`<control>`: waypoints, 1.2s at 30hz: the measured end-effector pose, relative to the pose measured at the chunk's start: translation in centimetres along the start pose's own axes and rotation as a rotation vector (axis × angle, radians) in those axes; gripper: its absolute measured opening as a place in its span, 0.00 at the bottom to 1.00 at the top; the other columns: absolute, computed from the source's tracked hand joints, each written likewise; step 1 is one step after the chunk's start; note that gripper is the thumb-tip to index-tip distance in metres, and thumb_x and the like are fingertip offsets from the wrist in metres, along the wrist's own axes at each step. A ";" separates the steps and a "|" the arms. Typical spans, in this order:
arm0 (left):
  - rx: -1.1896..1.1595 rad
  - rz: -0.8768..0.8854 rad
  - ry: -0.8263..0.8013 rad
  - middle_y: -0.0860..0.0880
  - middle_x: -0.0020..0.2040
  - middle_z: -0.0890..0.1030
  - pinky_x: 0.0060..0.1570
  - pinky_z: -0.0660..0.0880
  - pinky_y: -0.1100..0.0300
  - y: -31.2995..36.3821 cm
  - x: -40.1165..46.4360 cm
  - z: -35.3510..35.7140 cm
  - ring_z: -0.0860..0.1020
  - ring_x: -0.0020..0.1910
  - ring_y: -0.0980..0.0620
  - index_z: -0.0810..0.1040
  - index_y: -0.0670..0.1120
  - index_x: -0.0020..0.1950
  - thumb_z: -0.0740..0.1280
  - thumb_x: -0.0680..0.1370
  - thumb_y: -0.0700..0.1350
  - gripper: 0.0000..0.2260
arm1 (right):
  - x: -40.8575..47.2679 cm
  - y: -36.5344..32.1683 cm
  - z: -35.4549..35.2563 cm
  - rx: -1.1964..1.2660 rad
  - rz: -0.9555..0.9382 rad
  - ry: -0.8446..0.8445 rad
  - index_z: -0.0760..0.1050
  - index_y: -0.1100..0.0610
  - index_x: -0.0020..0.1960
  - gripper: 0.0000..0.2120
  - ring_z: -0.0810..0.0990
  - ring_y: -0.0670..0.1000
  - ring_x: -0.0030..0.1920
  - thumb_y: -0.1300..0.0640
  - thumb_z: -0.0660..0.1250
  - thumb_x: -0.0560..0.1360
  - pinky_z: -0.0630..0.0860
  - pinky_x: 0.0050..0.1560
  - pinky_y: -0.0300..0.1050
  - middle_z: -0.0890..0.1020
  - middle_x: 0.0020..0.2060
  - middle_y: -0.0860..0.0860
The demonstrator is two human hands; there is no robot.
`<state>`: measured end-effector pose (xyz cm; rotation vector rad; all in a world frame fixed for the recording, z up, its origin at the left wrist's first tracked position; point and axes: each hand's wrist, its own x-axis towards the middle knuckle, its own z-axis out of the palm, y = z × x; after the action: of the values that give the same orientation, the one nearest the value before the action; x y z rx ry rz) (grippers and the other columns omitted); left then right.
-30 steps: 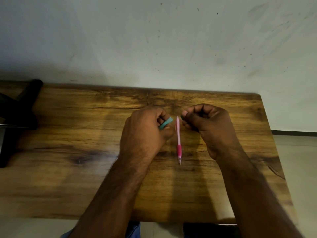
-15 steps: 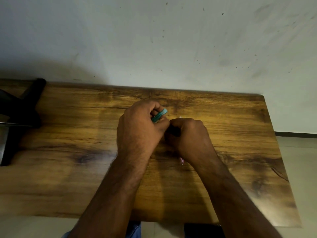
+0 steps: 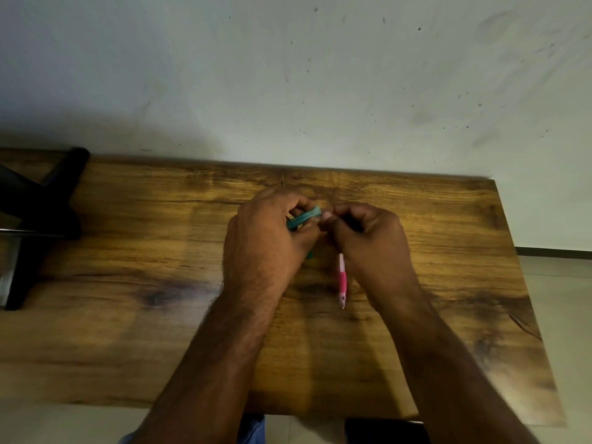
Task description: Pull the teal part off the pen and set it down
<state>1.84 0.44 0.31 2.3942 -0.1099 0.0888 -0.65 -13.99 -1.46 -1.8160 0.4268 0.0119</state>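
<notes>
Fingers point(image 3: 299, 205) of the left hand point(image 3: 266, 238) curled round a short teal plastic pen barrel point(image 3: 304, 219), pinching it between thumb and forefinger, one end poking out towards the other hand. Probably gripped that way to steady the barrel while its free end gets worked on. Right hand point(image 3: 368, 241) knuckles-up just beside, fingers curled and tips pressed together right at that free end; cannot tell whether pinching the barrel itself or some small part there, since the contact is hidden between both hands. Slim pink plastic pen point(image 3: 342, 280) flat on the brown wood-grain worktop point(image 3: 134, 283), tip pointing towards the person, upper end hidden under the right hand; touching the palm or merely beneath it, cannot tell. Seemingly parked there within easy reach, between the two wrists. Both hands low over the middle of the worktop, near its far edge. Black stand with angled legs point(image 3: 38, 213) at the far left, well apart from the hands. Pale speckled wall point(image 3: 288, 75) behind. No box, cup or tray in view, so nothing contained anywhere.
</notes>
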 end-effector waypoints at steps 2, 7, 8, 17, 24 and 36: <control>0.020 0.028 -0.032 0.56 0.53 0.83 0.40 0.64 0.73 0.0 0.0 0.0 0.76 0.48 0.61 0.85 0.53 0.57 0.79 0.74 0.48 0.13 | 0.2 -0.3 -0.3 0.343 0.141 -0.047 0.85 0.58 0.53 0.05 0.88 0.49 0.46 0.61 0.71 0.80 0.82 0.44 0.38 0.89 0.45 0.52; -0.031 0.062 -0.107 0.58 0.52 0.78 0.45 0.67 0.75 -0.1 0.2 0.0 0.76 0.50 0.61 0.86 0.51 0.59 0.78 0.74 0.44 0.14 | 0.2 -0.3 -0.3 0.577 0.287 -0.090 0.83 0.66 0.56 0.08 0.86 0.49 0.41 0.68 0.70 0.78 0.81 0.43 0.36 0.87 0.45 0.59; -0.054 0.065 -0.115 0.57 0.52 0.79 0.46 0.70 0.74 -0.1 0.3 -0.1 0.77 0.50 0.60 0.86 0.51 0.59 0.78 0.74 0.43 0.13 | 0.2 -0.3 -0.3 0.612 0.309 -0.099 0.83 0.67 0.57 0.09 0.85 0.48 0.41 0.68 0.69 0.78 0.81 0.42 0.36 0.87 0.45 0.60; -0.051 0.140 -0.151 0.60 0.49 0.76 0.43 0.70 0.77 0.1 0.4 -1.0 0.75 0.45 0.67 0.86 0.52 0.58 0.78 0.75 0.43 0.12 | 0.3 -0.1 -0.4 0.770 0.368 -0.131 0.81 0.70 0.59 0.11 0.87 0.49 0.41 0.72 0.67 0.78 0.81 0.41 0.36 0.87 0.46 0.61; -0.043 0.166 -0.162 0.56 0.54 0.81 0.47 0.69 0.73 0.1 0.4 -1.3 0.77 0.50 0.60 0.87 0.51 0.58 0.77 0.76 0.43 0.12 | 0.4 -0.2 -0.7 0.774 0.355 -0.157 0.80 0.71 0.60 0.11 0.87 0.48 0.39 0.72 0.66 0.78 0.81 0.40 0.35 0.86 0.45 0.61; -0.090 0.162 -0.135 0.60 0.48 0.78 0.45 0.70 0.78 0.0 0.5 -1.3 0.76 0.46 0.66 0.87 0.49 0.57 0.77 0.75 0.42 0.11 | 0.6 -0.4 -1.3 0.748 0.358 -0.123 0.84 0.63 0.51 0.07 0.86 0.50 0.40 0.70 0.70 0.76 0.83 0.42 0.37 0.87 0.41 0.57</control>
<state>2.26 1.25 1.30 2.2969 -0.3634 -0.0026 -0.27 -15.26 -0.88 -0.9851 0.5713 0.1861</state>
